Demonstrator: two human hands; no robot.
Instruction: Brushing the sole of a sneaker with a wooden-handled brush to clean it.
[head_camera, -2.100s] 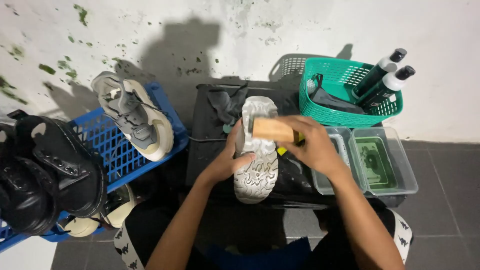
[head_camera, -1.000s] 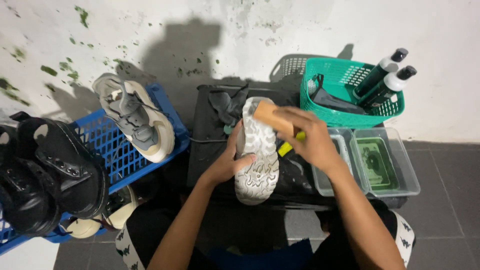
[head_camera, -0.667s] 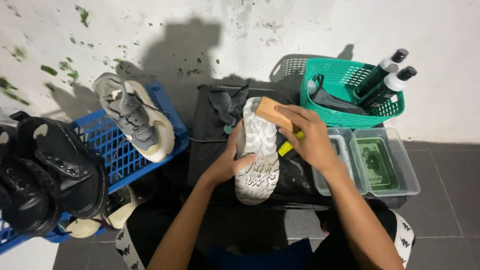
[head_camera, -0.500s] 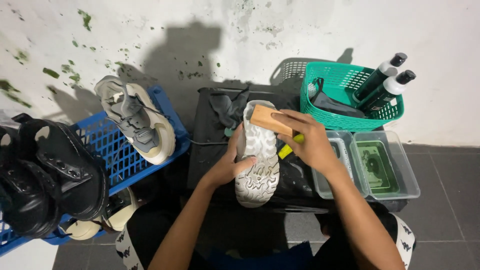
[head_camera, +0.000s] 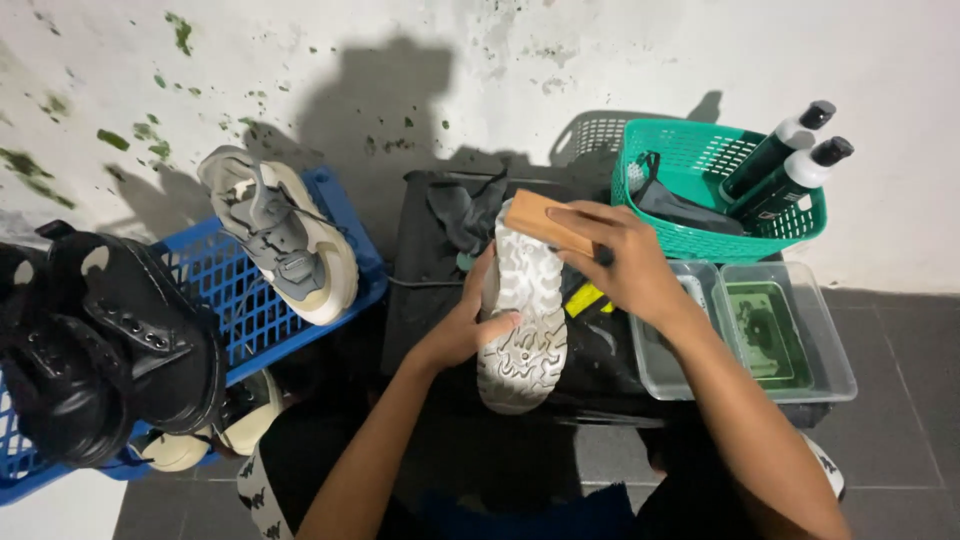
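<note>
Hands at work over a black case: left hand (head_camera: 462, 330) wrapped around the side of an upturned white chunky-soled sneaker (head_camera: 522, 310), thumb across the sole; right hand (head_camera: 622, 262) closed on a wooden-backed brush (head_camera: 546, 222) pressed to the sole's toe end. Just right, two clear plastic tubs (head_camera: 800, 375), one holding green liquid, and behind them a green plastic basket (head_camera: 715, 215) with two dark bottles (head_camera: 790, 165). Left, a blue plastic crate (head_camera: 250, 310) bearing a grey-and-cream sneaker (head_camera: 285, 235) and black boots (head_camera: 110, 350).
</note>
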